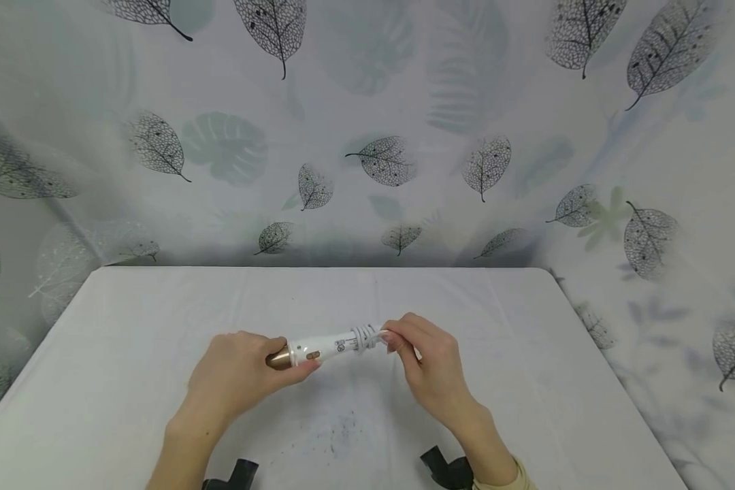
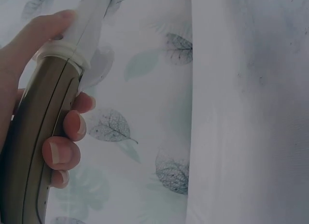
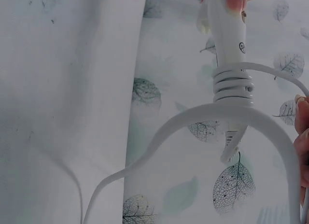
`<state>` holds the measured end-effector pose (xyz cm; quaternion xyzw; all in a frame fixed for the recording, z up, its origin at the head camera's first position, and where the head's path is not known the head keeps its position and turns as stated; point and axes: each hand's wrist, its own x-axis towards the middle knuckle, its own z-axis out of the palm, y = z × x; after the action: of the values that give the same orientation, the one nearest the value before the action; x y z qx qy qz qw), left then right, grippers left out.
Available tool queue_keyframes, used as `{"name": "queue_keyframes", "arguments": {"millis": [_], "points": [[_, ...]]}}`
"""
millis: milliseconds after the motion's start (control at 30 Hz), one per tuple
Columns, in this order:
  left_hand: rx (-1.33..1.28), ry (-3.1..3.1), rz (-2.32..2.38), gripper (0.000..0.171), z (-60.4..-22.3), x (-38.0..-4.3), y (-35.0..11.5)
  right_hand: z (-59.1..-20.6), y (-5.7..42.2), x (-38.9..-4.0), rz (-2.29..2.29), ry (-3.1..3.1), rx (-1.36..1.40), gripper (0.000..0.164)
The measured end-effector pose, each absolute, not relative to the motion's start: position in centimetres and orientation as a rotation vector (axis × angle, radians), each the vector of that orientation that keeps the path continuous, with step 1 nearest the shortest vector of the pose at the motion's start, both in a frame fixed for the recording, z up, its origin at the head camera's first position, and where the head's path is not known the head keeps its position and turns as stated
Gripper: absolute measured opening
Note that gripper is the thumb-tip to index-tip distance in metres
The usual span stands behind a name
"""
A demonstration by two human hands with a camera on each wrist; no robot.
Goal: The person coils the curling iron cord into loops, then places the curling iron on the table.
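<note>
A white hair styling iron with a gold end is held up over the table, tilted slightly. My left hand grips it around the gold end, fingers curled underneath and thumb along the white body. Small dark icons mark that body. Around its far end several coils of white power cord are wound. My right hand pinches the cord between thumb and fingertips, just right of the coils. In the right wrist view a loose loop of cord arches close to the camera; that hand shows only as fingertips at the edge.
A white-covered table lies below both hands, with dark specks on its near middle. Behind it and at the sides hangs a leaf-patterned cloth. Black straps show near both wrists.
</note>
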<state>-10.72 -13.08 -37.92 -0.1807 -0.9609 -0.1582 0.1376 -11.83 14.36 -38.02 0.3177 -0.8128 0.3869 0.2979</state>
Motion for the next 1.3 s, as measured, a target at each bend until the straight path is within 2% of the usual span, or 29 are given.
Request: {"name": "queue_keyframes", "arguments": {"millis": [267,467,600,733,933,1300], "points": [[-0.675,-2.662,-0.456,0.054,-38.4,-10.9,-12.8,-38.1,14.7,-12.1,1.023,-2.159,0.795,0.008],[-0.770,-2.599,-0.500,0.060,-38.4,-11.0,-13.0,-38.1,15.2,-12.8,0.959,-2.119,0.767,0.017],[-0.805,-2.579,-0.510,0.060,-38.3,-11.1,-13.1,-38.3,15.3,-13.0,0.917,-2.097,0.781,0.006],[-0.807,-2.589,-0.486,0.057,-38.2,-11.1,-13.2,-38.5,15.4,-13.0,0.970,-2.131,0.768,0.018],[-0.805,-2.618,-0.469,0.058,-38.3,-11.3,-13.4,-38.3,15.9,-12.9,1.133,-2.179,0.832,0.005],[-0.836,-2.613,-0.542,0.052,-38.5,-11.1,-13.1,-38.2,16.4,-13.2,1.204,-2.126,0.910,0.022]]}}
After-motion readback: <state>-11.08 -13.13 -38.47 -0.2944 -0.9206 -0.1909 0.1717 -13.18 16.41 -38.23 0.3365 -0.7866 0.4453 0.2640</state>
